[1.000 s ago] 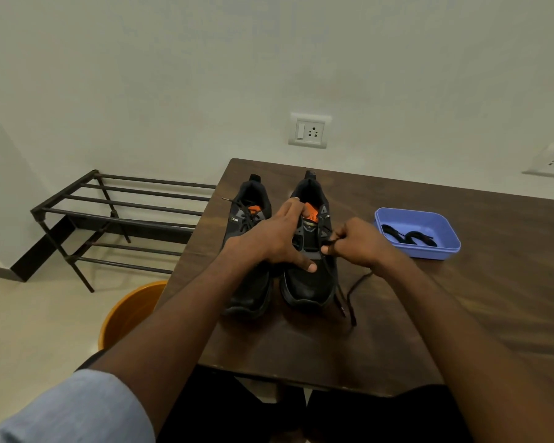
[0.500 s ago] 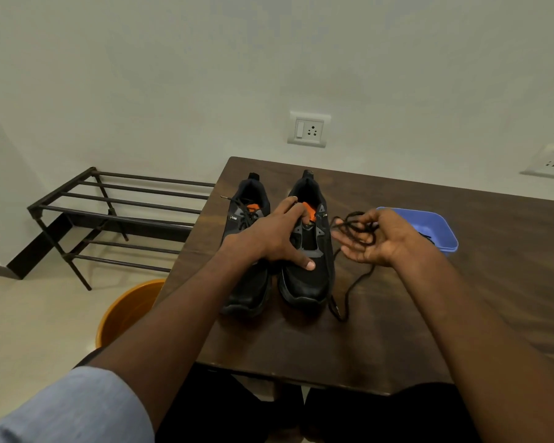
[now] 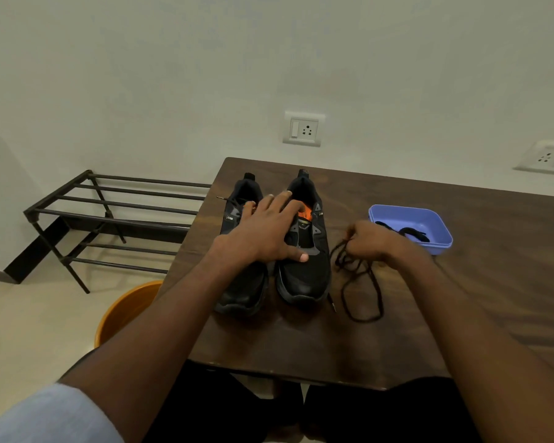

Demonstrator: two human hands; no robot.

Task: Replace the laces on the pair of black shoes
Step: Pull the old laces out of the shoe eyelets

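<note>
Lace (image 3: 359, 276) sat bunched in your closed right hand (image 3: 370, 243) — left hand (image 3: 266, 231) lay open, flat across both shoes (image 3: 304, 266) — better dropped clear, untangled.

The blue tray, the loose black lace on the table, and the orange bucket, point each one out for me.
blue tray (image 3: 442, 243): head view, on its near right wall.
loose black lace (image 3: 378, 292): head view, on the strand looping over the table below the right hand.
orange bucket (image 3: 125, 310): head view, on its visible rim beside the table.
</note>
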